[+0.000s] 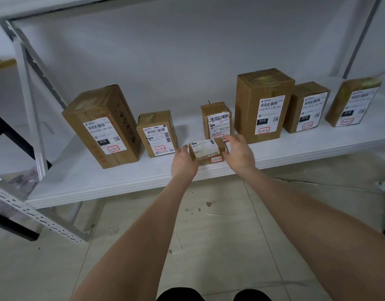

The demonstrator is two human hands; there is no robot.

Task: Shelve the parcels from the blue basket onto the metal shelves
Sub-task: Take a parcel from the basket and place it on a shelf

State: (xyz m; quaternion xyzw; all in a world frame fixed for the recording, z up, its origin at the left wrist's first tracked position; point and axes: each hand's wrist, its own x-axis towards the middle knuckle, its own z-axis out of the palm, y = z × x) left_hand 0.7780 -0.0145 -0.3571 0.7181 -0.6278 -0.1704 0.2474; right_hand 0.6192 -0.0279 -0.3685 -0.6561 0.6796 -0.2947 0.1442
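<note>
A small brown parcel (207, 150) with a white label sits at the front of the white metal shelf (113, 179), between both my hands. My left hand (184, 160) grips its left end and my right hand (238, 152) wraps its right end and top. Just behind it stands a small upright parcel (216, 118). The blue basket is out of view.
Several labelled parcels stand in a row on the shelf: a tall one (102, 127) and a small one (156, 133) to the left, a big one (262, 105) and two more (305, 107) (353, 103) to the right. A grey shelf upright (30, 118) rises at left. Tiled floor lies below.
</note>
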